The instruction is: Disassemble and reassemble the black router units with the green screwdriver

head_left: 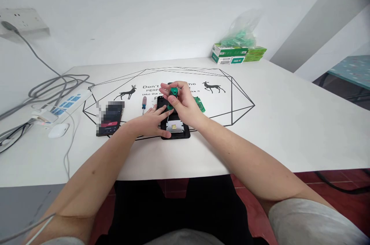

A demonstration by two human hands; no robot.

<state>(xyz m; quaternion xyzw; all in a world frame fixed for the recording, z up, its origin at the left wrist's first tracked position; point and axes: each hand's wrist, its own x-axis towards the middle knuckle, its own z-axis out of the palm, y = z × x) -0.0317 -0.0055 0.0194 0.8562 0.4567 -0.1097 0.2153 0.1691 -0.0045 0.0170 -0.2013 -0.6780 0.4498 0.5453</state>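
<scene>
My right hand (186, 106) is closed around a green-handled screwdriver (174, 91), held nearly upright with the shaft pointing down. The tip meets the left edge of a silver metal plate (178, 126) with a gold square in its middle. That plate lies in a black plastic housing (185, 136) on the table. My left hand (148, 122) rests with spread fingers on the housing's left side, thumb beside the plate. Part of a green circuit board (200, 104) shows behind my right hand. A second screwdriver (144, 102) with a reddish, blue-tipped handle lies left of the housing.
A phone (118, 112) lies on the white table (289, 121) left of my hands. Farther left are a power strip (71, 102), coiled grey cables (65, 83) and a white earbud case (58, 130). Green-and-white boxes (229, 51) under a plastic bag (241, 31) stand by the wall.
</scene>
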